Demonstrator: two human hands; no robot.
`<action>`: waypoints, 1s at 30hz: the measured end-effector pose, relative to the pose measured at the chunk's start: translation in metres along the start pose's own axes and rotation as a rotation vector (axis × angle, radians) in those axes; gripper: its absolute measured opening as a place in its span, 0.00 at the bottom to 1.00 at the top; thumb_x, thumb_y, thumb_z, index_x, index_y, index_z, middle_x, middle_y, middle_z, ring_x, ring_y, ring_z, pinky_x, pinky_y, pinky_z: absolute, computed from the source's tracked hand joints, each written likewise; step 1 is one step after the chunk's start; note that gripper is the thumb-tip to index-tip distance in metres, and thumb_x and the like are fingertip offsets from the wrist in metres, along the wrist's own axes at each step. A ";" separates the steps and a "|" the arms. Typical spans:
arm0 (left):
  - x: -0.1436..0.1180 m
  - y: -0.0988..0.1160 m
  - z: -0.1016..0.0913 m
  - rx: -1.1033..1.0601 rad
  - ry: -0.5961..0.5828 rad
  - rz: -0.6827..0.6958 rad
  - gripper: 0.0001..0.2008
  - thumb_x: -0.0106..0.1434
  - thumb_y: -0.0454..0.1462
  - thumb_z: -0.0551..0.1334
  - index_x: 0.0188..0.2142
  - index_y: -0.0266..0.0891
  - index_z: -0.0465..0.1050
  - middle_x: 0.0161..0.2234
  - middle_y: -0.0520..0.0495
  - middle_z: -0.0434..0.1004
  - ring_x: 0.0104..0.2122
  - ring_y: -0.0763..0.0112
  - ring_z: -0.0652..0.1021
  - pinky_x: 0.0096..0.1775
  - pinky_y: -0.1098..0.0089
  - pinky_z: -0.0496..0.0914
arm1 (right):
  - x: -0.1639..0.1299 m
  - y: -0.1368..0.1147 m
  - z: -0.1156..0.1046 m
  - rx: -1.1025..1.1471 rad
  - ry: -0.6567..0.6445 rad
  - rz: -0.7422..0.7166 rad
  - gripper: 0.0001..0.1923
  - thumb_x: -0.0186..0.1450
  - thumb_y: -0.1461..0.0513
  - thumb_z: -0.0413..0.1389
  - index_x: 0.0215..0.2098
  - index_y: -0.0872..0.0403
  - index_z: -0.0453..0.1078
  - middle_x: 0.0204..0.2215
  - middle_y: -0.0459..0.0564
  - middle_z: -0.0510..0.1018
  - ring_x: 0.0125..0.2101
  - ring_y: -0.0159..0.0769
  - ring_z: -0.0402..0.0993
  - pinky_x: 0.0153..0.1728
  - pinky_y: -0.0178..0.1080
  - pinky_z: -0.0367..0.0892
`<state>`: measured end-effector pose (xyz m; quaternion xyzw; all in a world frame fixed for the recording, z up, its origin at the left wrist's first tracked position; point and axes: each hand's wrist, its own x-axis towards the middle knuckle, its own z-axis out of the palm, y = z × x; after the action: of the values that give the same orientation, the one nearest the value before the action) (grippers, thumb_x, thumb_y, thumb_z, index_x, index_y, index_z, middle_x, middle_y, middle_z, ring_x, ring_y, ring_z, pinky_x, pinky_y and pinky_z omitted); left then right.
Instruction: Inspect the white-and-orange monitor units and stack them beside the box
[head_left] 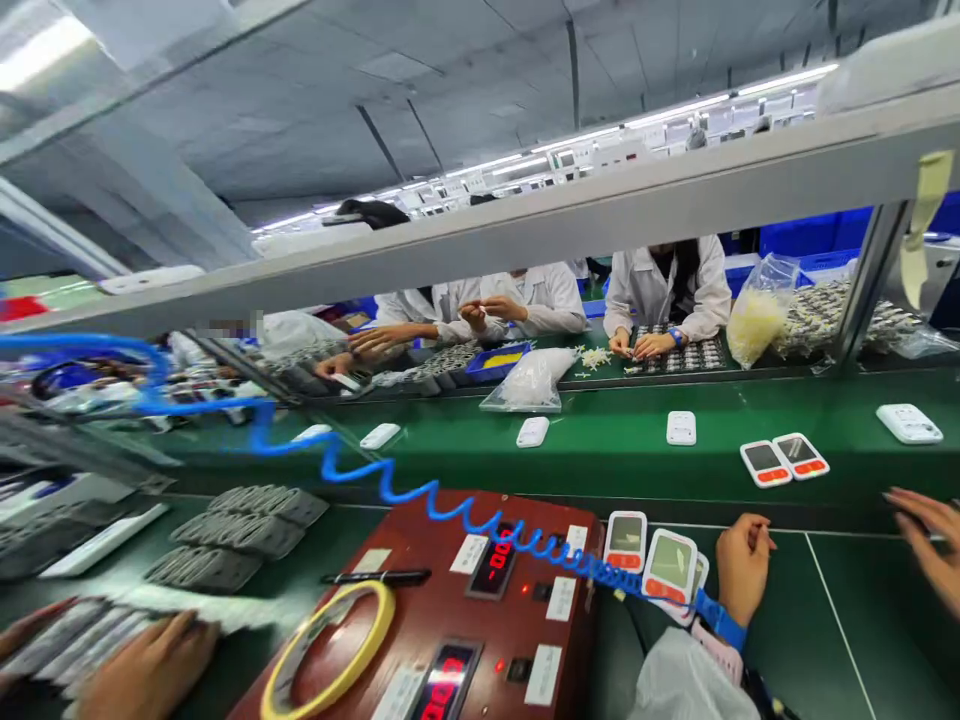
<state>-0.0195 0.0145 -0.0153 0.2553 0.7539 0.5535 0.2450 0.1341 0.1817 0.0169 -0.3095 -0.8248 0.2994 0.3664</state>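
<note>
— Green bench [825,640] along the bottom, green belt [600,455] behind it, a metal shelf rail [525,225] slanting across the frame. Where are the hands?

— The left hand [742,570] sits right of centre, fingers curled into a loose fist with nothing visible in it, a blue wrist strap [720,620] on it. Two white screened units [670,566] stand just to its left, hard against the edge of the red tester box [465,600].

— And the other?

— The right hand [930,545] is cut by the right edge, fingers stretched out and loosely spread over bare bench.

— Any room?

— Open mat between the hands. The blue coiled cord [390,485] crosses the box. A co-worker's hand [150,670] is at lower left.
</note>
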 end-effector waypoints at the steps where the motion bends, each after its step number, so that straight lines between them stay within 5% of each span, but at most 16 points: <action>1: -0.001 0.001 0.000 0.004 0.009 0.002 0.11 0.63 0.39 0.56 0.40 0.40 0.76 0.28 0.47 0.80 0.26 0.67 0.77 0.31 0.71 0.70 | 0.013 0.016 0.005 -0.016 -0.065 -0.030 0.19 0.63 0.45 0.51 0.43 0.44 0.73 0.49 0.56 0.73 0.48 0.53 0.69 0.42 0.53 0.67; 4: -0.002 0.005 0.001 0.023 0.033 0.030 0.12 0.62 0.34 0.54 0.39 0.37 0.77 0.26 0.47 0.80 0.25 0.70 0.77 0.30 0.73 0.69 | 0.052 0.046 0.061 -0.091 -0.140 -0.020 0.30 0.57 0.41 0.47 0.45 0.53 0.71 0.48 0.61 0.72 0.50 0.57 0.67 0.47 0.56 0.65; 7: 0.000 0.006 0.002 0.027 0.035 0.051 0.13 0.61 0.32 0.54 0.40 0.36 0.77 0.27 0.46 0.81 0.25 0.71 0.78 0.31 0.74 0.69 | 0.076 0.052 0.120 -0.209 -0.145 0.047 0.38 0.56 0.38 0.41 0.45 0.59 0.70 0.42 0.66 0.73 0.48 0.61 0.67 0.48 0.59 0.62; 9: 0.001 0.005 0.002 0.024 0.037 0.045 0.13 0.61 0.31 0.54 0.40 0.35 0.77 0.27 0.45 0.82 0.25 0.71 0.78 0.31 0.75 0.69 | 0.080 0.050 0.139 -0.224 -0.141 0.045 0.40 0.57 0.38 0.39 0.47 0.60 0.70 0.39 0.65 0.72 0.46 0.61 0.68 0.47 0.58 0.63; 14: 0.001 0.006 0.001 0.036 0.046 0.040 0.13 0.61 0.31 0.54 0.40 0.35 0.77 0.28 0.45 0.82 0.26 0.70 0.79 0.31 0.74 0.69 | 0.071 0.040 0.135 -0.080 0.001 -0.026 0.36 0.59 0.39 0.45 0.51 0.56 0.70 0.41 0.60 0.69 0.44 0.53 0.68 0.44 0.50 0.66; 21: 0.000 0.012 0.000 0.043 0.034 0.020 0.14 0.61 0.31 0.54 0.40 0.35 0.77 0.28 0.45 0.82 0.27 0.69 0.79 0.32 0.74 0.69 | 0.076 0.006 0.142 -0.080 0.086 0.060 0.46 0.55 0.34 0.44 0.48 0.64 0.72 0.36 0.60 0.67 0.43 0.56 0.67 0.44 0.51 0.66; 26: -0.002 0.013 -0.002 0.053 0.017 0.016 0.14 0.61 0.31 0.53 0.39 0.35 0.77 0.29 0.44 0.82 0.28 0.67 0.79 0.32 0.72 0.68 | 0.070 -0.030 0.179 -0.004 -0.040 -0.105 0.41 0.61 0.40 0.42 0.54 0.65 0.68 0.43 0.62 0.66 0.44 0.51 0.68 0.48 0.47 0.64; 30: -0.002 0.011 -0.002 0.042 0.001 -0.044 0.14 0.60 0.30 0.53 0.39 0.36 0.77 0.34 0.42 0.81 0.34 0.63 0.78 0.39 0.69 0.67 | 0.064 -0.044 0.202 -0.206 -0.149 -0.139 0.35 0.68 0.48 0.35 0.60 0.63 0.61 0.43 0.63 0.66 0.43 0.52 0.67 0.49 0.50 0.62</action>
<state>-0.0178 0.0143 -0.0045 0.2434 0.7711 0.5321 0.2511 -0.0723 0.1464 -0.0360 -0.2645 -0.8955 0.2093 0.2903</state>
